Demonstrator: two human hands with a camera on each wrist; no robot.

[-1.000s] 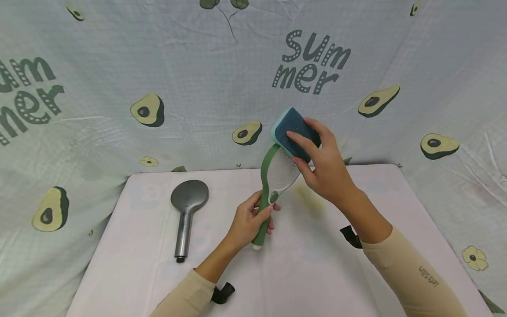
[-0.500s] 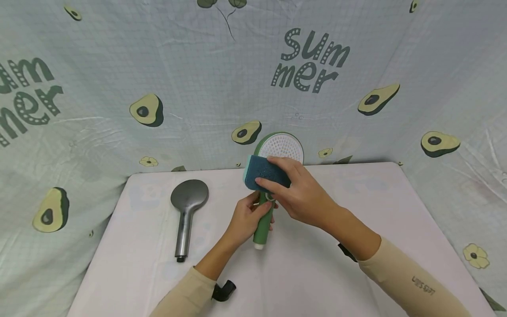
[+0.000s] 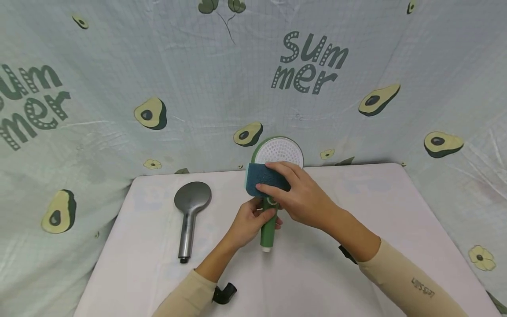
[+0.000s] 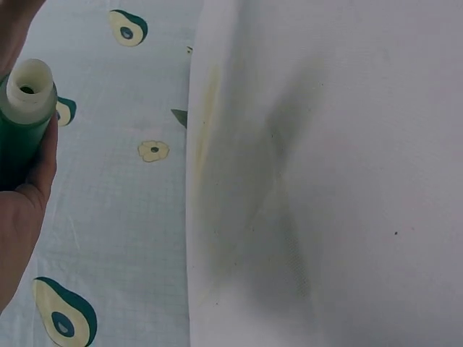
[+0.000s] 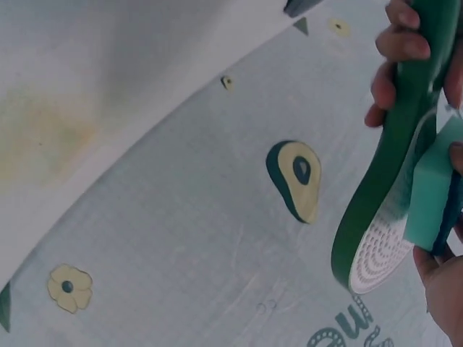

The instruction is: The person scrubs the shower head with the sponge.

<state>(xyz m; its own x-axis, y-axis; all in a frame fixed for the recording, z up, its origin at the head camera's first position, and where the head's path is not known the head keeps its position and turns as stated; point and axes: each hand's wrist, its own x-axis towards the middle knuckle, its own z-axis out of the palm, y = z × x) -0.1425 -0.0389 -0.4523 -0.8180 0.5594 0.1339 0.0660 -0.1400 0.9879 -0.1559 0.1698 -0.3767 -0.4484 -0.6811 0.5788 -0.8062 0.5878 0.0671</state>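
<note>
A green shower head (image 3: 279, 149) with a white nozzle face is held up above the table by my left hand (image 3: 246, 223), whose fingers wrap round its handle. In the left wrist view the white threaded end (image 4: 30, 88) of that handle faces the camera. My right hand (image 3: 303, 193) grips a sponge (image 3: 263, 178), dark blue on one side and light teal on the other. The teal side (image 5: 432, 191) lies against the lower part of the nozzle face (image 5: 380, 249) in the right wrist view. The sponge hides part of the face in the head view.
A grey metallic shower head (image 3: 192, 197) lies on the white-pink table (image 3: 150, 229) to the left. Behind the table hangs a pale cloth (image 3: 198, 88) printed with avocados and lettering. Black straps (image 3: 224, 293) show at both wrists.
The green shower head has turned from edge-on to face the head camera. My right hand has brought the sponge down and left, from the top of the head to the lower face.
</note>
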